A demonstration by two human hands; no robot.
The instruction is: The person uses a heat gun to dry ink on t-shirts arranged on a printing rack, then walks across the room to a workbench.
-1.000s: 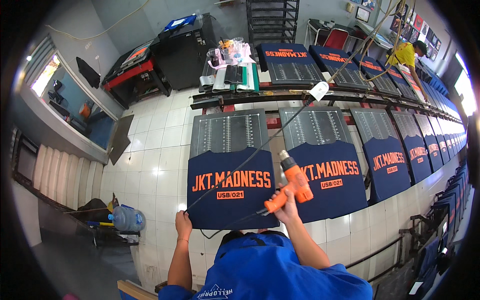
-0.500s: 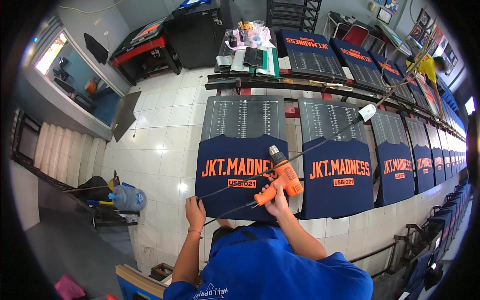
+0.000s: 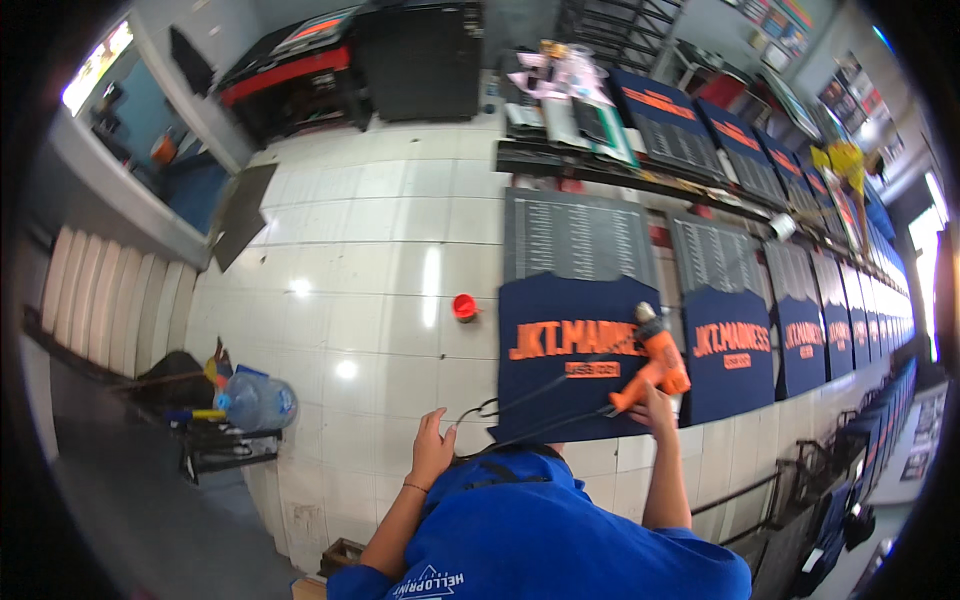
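My right hand [image 3: 653, 407] grips the handle of an orange heat gun [image 3: 662, 362], its metal nozzle tilted up and away from me. The gun is over the right side of a navy shirt [image 3: 560, 400] with orange lettering, which is stretched on a dark printing board [image 3: 580, 235]. A black power cord [image 3: 545, 432] runs left from the handle across the shirt's lower edge. My left hand [image 3: 432, 450] is left of the shirt, fingers curled at a loop of that cord; the exact grip is small and partly blurred.
To the right runs a row of more boards with navy shirts [image 3: 730, 350]. A white socket [image 3: 783, 226] hangs above them. A red tub [image 3: 465, 307] is on the tiled floor [image 3: 380, 230]. At left stands a water jug [image 3: 258, 400]. A person in yellow [image 3: 845, 165] is far right.
The view has swung left, so the boards appear farther right and the red tub shows. The heat gun stays over the same shirt. My left hand has moved farther left of the shirt's edge.
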